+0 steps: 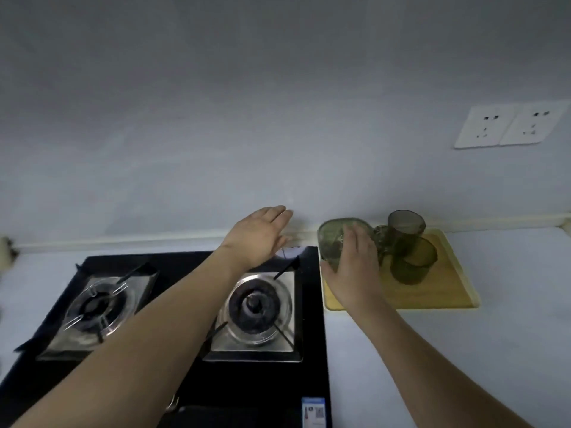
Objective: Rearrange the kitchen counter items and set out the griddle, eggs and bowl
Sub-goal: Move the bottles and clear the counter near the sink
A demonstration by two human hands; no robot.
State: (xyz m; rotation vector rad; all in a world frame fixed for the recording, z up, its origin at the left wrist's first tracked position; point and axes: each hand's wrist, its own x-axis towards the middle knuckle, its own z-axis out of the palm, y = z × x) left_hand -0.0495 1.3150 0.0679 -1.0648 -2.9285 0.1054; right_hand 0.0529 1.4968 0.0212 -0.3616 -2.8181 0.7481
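We look down on a pale desk [463, 350] against a grey wall. Our right hand [352, 267] is at the left end of a wooden tray [445, 291], its fingers [355, 242] curled over a green glass pitcher [333, 233] and grasping it; the pitcher stands at the tray's back left corner, just beside the hob. Three green glass tumblers [412, 257] cluster right of the pitcher on the same tray, touching or nearly touching it, one upright at the back, two tilted nearer us. Our left hand [259, 239] hovers above the back right of the black gas hob [312, 319], fingers released, straight and together, holding nothing. Two burners show: left burner [95, 307], right burner [259, 307]. A double wall socket [509, 125] sits upper right. Griddle, eggs and bowl are not seen here.
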